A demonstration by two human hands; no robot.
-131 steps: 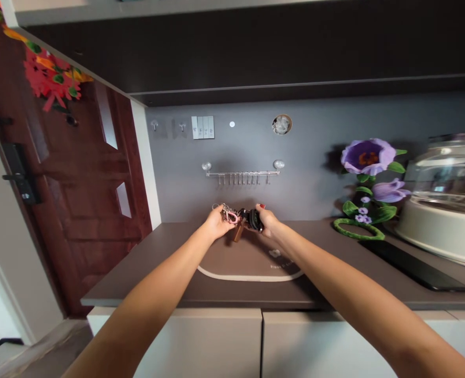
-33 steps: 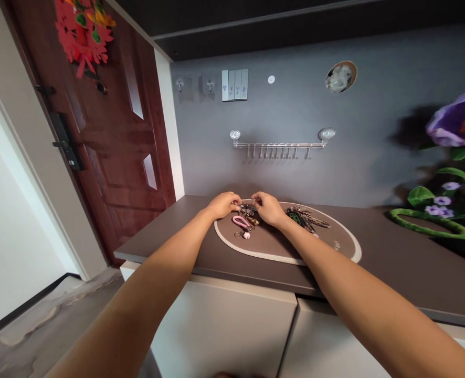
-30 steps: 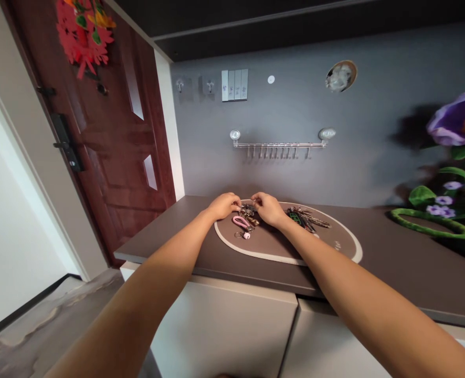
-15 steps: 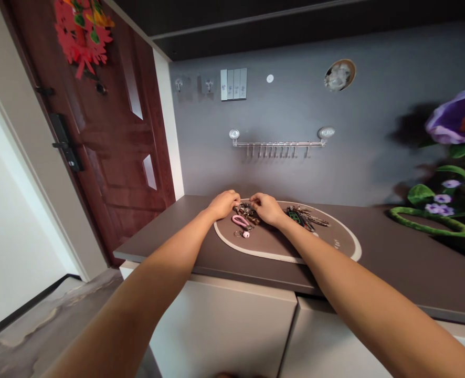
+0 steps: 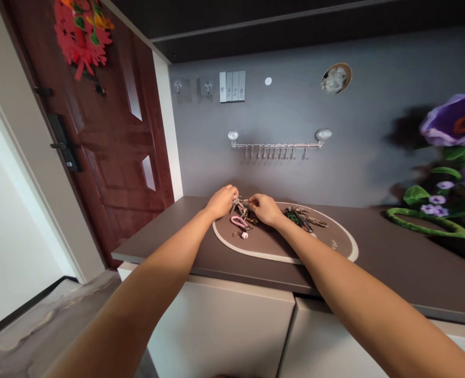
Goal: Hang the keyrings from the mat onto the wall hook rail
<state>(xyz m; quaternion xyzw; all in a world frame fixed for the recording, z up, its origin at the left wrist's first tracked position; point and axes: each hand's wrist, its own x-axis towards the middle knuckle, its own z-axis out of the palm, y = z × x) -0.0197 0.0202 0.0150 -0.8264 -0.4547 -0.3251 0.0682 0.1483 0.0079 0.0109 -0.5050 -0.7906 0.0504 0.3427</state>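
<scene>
My left hand (image 5: 223,201) is closed in a pinch on a bunch of keys (image 5: 240,208), lifting its top a little above the oval mat (image 5: 264,254). A pink strap loop (image 5: 238,221) and a small pink bell (image 5: 244,235) hang from or lie beside the bunch, at its near end on the mat. Just to the right, my right hand (image 5: 264,209) is bent over the mat with thumb and fingertips together beside the keys; whether anything is between them is too small to make out. A second pile of keys (image 5: 305,218) with a dark green-marked tag lies right of that hand.
On the grey wall behind is a clear rail with several hooks (image 5: 275,146), with single hooks (image 5: 208,87) and a switch panel (image 5: 232,86) above. Purple artificial flowers (image 5: 453,121) stand at the right. A dark shelf (image 5: 295,26) overhangs the counter (image 5: 374,283); a red-brown door (image 5: 110,157) is left.
My left hand has risen slightly, and the keys pinched in it are pulled up with it. My right hand stays in nearly the same place. The view has shifted slightly.
</scene>
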